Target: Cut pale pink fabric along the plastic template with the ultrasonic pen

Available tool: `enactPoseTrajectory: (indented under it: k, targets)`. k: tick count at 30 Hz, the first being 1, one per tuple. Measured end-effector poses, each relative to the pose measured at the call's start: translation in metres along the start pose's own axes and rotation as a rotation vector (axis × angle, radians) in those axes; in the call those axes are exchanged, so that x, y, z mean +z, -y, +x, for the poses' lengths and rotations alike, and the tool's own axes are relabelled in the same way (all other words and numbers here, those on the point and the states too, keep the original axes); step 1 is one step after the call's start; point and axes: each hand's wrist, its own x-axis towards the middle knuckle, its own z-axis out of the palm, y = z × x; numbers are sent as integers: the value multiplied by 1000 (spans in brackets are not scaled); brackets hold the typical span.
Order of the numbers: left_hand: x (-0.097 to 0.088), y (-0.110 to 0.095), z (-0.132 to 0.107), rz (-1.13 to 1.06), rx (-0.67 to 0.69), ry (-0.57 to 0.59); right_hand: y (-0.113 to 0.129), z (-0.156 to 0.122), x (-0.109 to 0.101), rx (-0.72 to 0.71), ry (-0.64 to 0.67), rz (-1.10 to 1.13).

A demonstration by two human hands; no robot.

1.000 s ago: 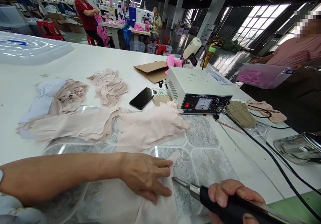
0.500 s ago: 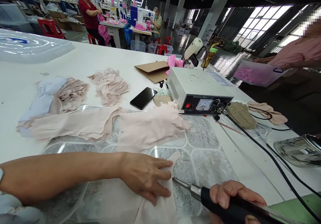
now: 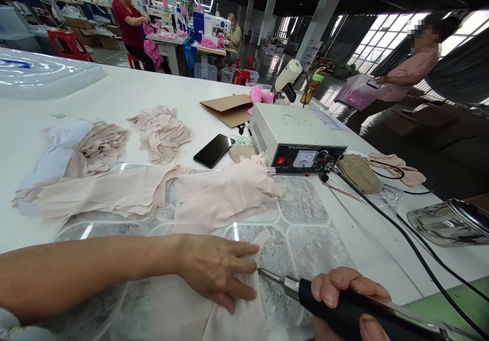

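My left hand (image 3: 217, 270) lies flat, fingers stretched out, pressing a pale piece of fabric (image 3: 244, 315) onto a patterned glass plate (image 3: 313, 249). My right hand (image 3: 344, 300) is wrapped round the black handle of a cutting tool (image 3: 344, 308). Its metal tip (image 3: 271, 276) touches the fabric edge just beside my left fingertips. A black cable (image 3: 401, 234) runs from the tool's end towards the white control box (image 3: 298, 137).
Piles of beige fabric pieces (image 3: 160, 132) and larger cut sheets (image 3: 221, 193) lie ahead. A black phone (image 3: 213, 150), cardboard (image 3: 229, 108) and a metal bowl (image 3: 446, 224) sit around. A person in pink (image 3: 412, 71) carries a clear bin at right; others work at sewing tables behind.
My hands hold about the same place, the tool tip edging slightly left. The person in pink has walked further away with the clear bin.
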Motion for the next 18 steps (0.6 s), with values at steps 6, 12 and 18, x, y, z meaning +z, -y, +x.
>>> enactPoseTrajectory:
  k: [6,12,18]
  targets:
    - [0,1,-1,-25,12,-14,0,2,-1,0,22,30]
    - [1,3,-4,-18,16,25,0,4,-5,-22,73,60]
    - [-1,2,-3,-16,8,65,0,5,-1,-14,46,77]
